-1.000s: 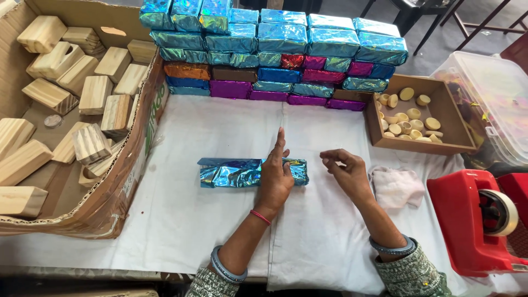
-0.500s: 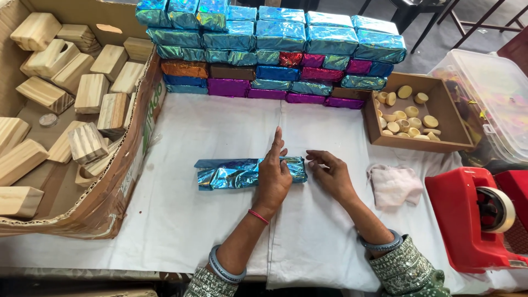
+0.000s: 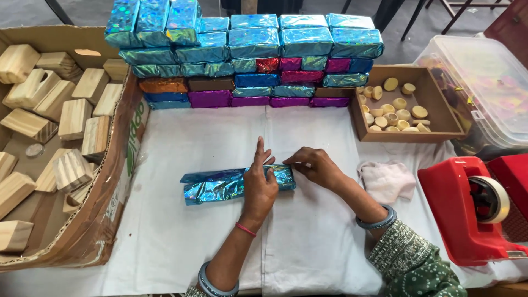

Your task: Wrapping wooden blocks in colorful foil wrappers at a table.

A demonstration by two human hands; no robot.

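On the white cloth [image 3: 181, 231], a block [image 3: 231, 184] half wrapped in shiny blue foil is laid lengthwise, well in front of the stack [image 3: 247, 55] of wrapped blocks. The block's right part is pressed down by the left hand [image 3: 259, 186], which is laid flat and open over it with the fingers stretched toward the stack. At the block's right end, the foil is pinched by the bent fingertips of the right hand [image 3: 316, 168], so this hand is closed on the wrapping. The foil at the block's left end is seen loose and crumpled.

Left of the block, a cardboard box [image 3: 118, 187] filled with bare wooden blocks [image 3: 71, 118] is placed. Behind and to the right of the block, a wooden tray [image 3: 440, 118] of small wooden discs [image 3: 393, 107] is set beside the stack. Just right of the block, past the right hand, a pale rag [image 3: 388, 180] is left on the cloth. Farther right of the block, a red tape dispenser [image 3: 462, 209] is stood, and a clear plastic tub [image 3: 484, 88] is seen behind it.
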